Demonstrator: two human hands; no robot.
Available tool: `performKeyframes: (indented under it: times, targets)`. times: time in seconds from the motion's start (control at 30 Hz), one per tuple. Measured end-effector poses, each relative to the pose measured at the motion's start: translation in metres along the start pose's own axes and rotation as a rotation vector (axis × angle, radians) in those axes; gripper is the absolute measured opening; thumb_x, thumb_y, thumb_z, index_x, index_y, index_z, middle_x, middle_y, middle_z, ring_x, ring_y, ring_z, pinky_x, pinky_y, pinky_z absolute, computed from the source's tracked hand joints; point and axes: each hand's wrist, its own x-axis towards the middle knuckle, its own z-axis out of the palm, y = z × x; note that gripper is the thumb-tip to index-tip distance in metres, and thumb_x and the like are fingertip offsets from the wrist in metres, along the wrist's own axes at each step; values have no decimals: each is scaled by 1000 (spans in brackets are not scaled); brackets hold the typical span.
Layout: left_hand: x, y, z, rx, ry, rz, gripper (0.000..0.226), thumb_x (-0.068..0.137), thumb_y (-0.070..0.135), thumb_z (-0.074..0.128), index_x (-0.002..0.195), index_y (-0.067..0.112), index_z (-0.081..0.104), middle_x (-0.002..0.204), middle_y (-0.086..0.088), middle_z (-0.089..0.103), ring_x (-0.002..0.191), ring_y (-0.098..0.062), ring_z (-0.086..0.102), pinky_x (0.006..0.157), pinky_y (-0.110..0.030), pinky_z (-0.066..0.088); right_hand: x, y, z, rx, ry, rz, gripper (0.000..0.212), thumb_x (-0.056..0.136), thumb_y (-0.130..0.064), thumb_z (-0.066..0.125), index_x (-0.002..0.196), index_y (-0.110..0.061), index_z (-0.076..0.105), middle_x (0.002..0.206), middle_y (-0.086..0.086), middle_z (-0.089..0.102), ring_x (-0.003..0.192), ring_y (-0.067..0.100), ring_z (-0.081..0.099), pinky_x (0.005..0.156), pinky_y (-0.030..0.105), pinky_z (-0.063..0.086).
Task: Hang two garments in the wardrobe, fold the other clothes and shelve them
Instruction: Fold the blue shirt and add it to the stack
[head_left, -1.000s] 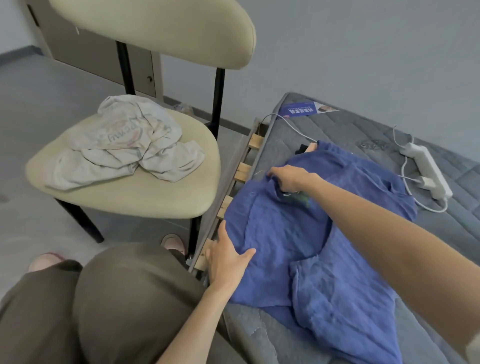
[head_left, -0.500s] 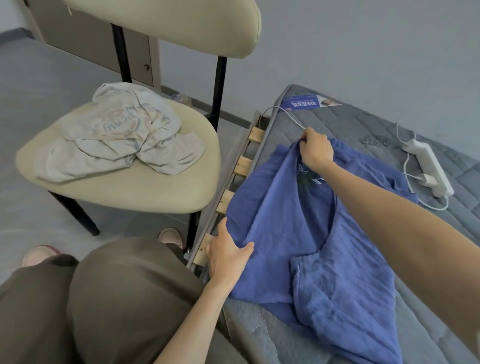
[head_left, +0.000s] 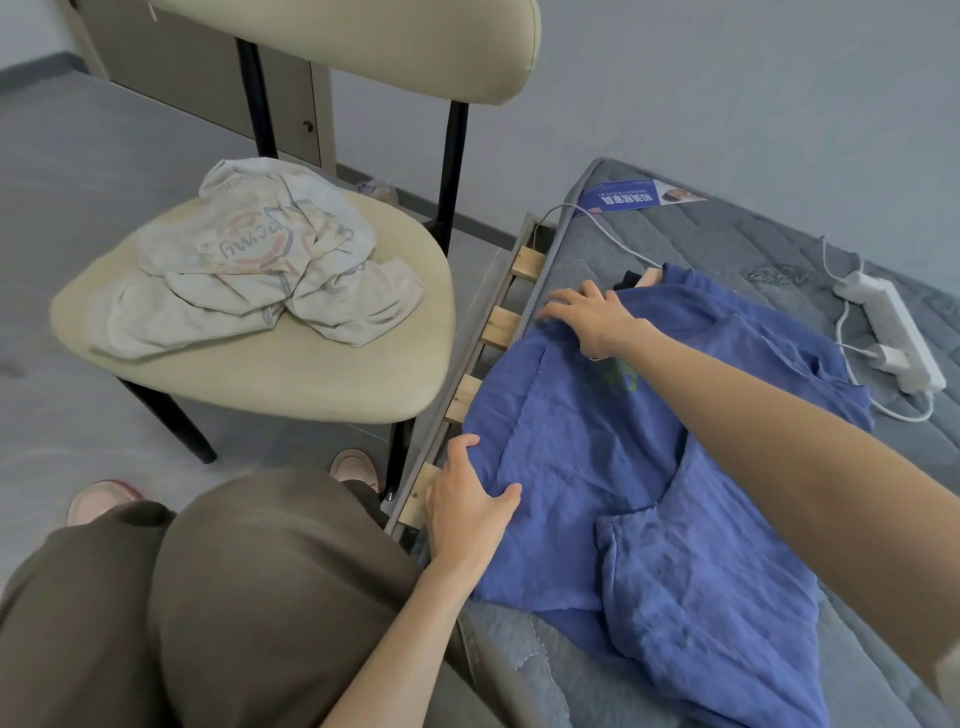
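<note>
**DESK:** Where does the blue shirt (head_left: 597, 467) lie, and how do the hands sit on it?

**PHOTOGRAPHER:** It lies spread on the grey quilted mattress (head_left: 727, 244), its left edge right at the mattress rim. The person's left hand (head_left: 467, 514) presses the near corner, fingers straight, thumb splayed wide. The right hand (head_left: 592, 322) lies flat on the far edge, fingers straight and slightly fanned. Neither hand appears to pinch cloth.

**DESK:** What could go wrong from here?

**PHOTOGRAPHER:** Most likely a crooked fold. The shirt's right half is rumpled and doubled over itself, so a crease made now would trap wrinkles. The left edge reaches the bare wooden slats (head_left: 506, 325), so a sweep that way could drop cloth into the gap or snag it.

**DESK:** And around it?

**PHOTOGRAPHER:** A white power strip (head_left: 883, 322) lies near the far sleeve, and a white cable (head_left: 597, 228) runs up to the shirt's far edge. Either could be dragged along. A small pink-and-black item (head_left: 641, 278) peeks out there, too small to identify. A crumpled white garment (head_left: 260, 260) waits unfolded on the cream chair (head_left: 260, 384).
</note>
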Motion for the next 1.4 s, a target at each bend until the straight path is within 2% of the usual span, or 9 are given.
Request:
performKeyframes:
  times: [0.23,0.33,0.43,0.67,0.9,1.0,1.1,1.3,1.4]
  targets:
    - [5,-2,1,-8,-23,36,67,77,29,74,133,25,36,78,31,36,64,13,39,58,-7,34,6,-3,-10,-305,-57,-96,39,86,-17,62,123,-25,55,135,2,42,123,27,35,94,39,36]
    - [5,-1,1,-64,-51,15,66,78,25,73,133,25,37,77,29,40,61,15,43,54,-5,40,-1,6,-15,-165,-30,-57,33,81,-12,62,113,-19,58,115,6,59,110,28,52,80,38,41]
    - [3,4,-1,-199,-75,6,68,78,18,72,134,27,35,92,20,54,73,12,52,61,-7,43,-12,19,-18,3,132,11,24,78,-1,55,99,-12,53,102,10,60,97,32,58,53,34,29]
    - [-17,43,8,-535,-288,78,78,78,10,72,135,42,29,118,9,62,98,3,63,69,-10,50,-65,68,-34,134,467,42,30,75,7,50,99,-8,59,101,11,61,89,33,60,58,33,32]
    - [-61,106,50,-391,-552,365,80,77,14,72,140,39,29,134,34,35,122,15,38,87,2,36,-155,120,-12,346,589,255,21,70,13,44,80,-4,50,88,20,53,74,38,50,62,44,39]
    - [-79,122,73,-159,-640,477,82,77,18,69,137,47,21,96,21,53,78,9,50,65,-5,40,-191,138,10,354,585,298,21,69,14,44,78,-5,48,89,21,51,72,38,49,61,44,38]
    - [-97,124,100,31,-723,580,87,77,11,66,142,39,14,48,13,30,44,-4,39,49,-14,32,-217,152,35,338,534,345,17,72,13,45,81,0,50,92,22,52,75,39,52,61,44,38]
    - [-114,110,144,187,-920,518,103,76,10,65,146,37,-5,60,-2,50,43,-5,46,50,-23,46,-242,162,85,328,395,453,13,82,7,46,91,2,54,104,24,53,88,41,56,67,44,39]
    - [-114,98,154,207,-1014,473,101,77,25,66,145,42,-6,88,12,71,59,-4,63,73,-28,55,-248,163,103,372,326,545,15,82,2,51,90,-4,62,110,16,54,99,36,54,67,35,35]
